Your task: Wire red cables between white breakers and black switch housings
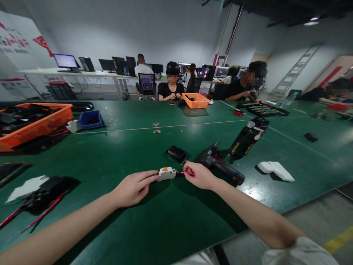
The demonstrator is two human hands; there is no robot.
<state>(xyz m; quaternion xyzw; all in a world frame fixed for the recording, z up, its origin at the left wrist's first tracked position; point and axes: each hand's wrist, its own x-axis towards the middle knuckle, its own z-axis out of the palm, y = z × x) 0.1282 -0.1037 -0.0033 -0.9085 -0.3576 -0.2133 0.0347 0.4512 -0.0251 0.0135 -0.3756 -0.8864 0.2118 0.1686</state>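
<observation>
A small white circuit breaker with an orange switch (166, 174) rests on the green table between my hands. The fingertips of my left hand (135, 187) touch its left end, the fingers extended and nothing gripped in them. My right hand (199, 176) pinches a short red wire (180, 172) at the breaker's right end. Whether the wire's tip is inside the breaker cannot be told. Just behind lies a black module (177, 153). A black power drill (220, 163) lies to the right of it, close to my right hand.
Black cylindrical tool (248, 138) and crumpled white item (275, 170) at right. Black parts with red wires (46, 195) at left. Orange basket (41, 127) and blue bin (91, 119) at back left. Another orange basket (196, 101) stands near a person across the table.
</observation>
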